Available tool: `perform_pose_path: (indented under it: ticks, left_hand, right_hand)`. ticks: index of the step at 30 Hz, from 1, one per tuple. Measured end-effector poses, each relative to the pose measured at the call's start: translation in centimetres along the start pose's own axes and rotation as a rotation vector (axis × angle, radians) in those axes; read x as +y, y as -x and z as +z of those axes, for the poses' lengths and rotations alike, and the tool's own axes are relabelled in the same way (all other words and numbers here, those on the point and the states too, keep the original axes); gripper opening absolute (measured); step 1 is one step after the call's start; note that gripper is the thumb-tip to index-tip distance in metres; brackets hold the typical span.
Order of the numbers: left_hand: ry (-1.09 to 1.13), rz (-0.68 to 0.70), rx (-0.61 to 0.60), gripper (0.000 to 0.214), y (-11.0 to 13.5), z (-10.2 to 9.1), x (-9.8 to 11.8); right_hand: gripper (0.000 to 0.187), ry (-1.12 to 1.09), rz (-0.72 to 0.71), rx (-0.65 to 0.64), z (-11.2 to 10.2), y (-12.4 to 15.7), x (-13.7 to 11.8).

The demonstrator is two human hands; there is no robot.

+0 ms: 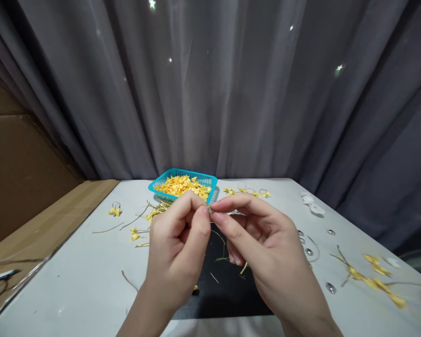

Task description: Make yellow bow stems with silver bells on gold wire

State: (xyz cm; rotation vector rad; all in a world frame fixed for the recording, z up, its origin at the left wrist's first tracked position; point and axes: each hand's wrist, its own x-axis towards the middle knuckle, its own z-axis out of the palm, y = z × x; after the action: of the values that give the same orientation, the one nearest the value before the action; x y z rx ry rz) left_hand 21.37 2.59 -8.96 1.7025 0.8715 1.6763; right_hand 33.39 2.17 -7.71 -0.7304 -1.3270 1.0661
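My left hand (pixel 178 248) and my right hand (pixel 266 238) meet above a black mat (pixel 228 299). Thumb and forefinger are pinched on each side, tip against tip. Between them is something tiny and pale that I cannot make out, mostly covered by the fingers. Short gold wires lie on the mat below. Just left of my left hand are gold wire strands (pixel 161 206) and a yellow ribbon bow (pixel 134 235). Beyond the hands stands a blue basket (pixel 214 183) full of yellow bows (pixel 178 185).
On the white table (pixel 87 276), a bow on a wire ring (pixel 115 210) lies at left. Several similar pieces sit behind my right hand. Silver oval pieces (pixel 330 287), white pieces (pixel 312 204) and wired yellow bows (pixel 372 282) lie at right. Cardboard (pixel 56 224) borders the left; a grey curtain (pixel 203 93) hangs behind.
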Motion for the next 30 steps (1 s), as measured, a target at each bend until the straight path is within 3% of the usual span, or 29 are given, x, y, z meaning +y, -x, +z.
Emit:
perform_pose_path:
  ticks: [8, 14, 30]
  left_hand:
    - [0.051, 0.003, 0.018, 0.028, 0.03, 0.15, 0.28]
    - [0.103, -0.028, -0.038, 0.028, -0.02, -0.10, 0.24]
    - [0.147, -0.084, 0.016, 0.028, 0.10, 0.26, 0.44]
  right_hand:
    - [0.005, 0.035, -0.011, -0.002, 0.05, -0.04, -0.31]
    - [0.005, 0.051, -0.026, 0.008, 0.00, 0.00, -0.32]
    - [0.003, 0.045, -0.014, 0.022, -0.03, 0.09, -0.30]
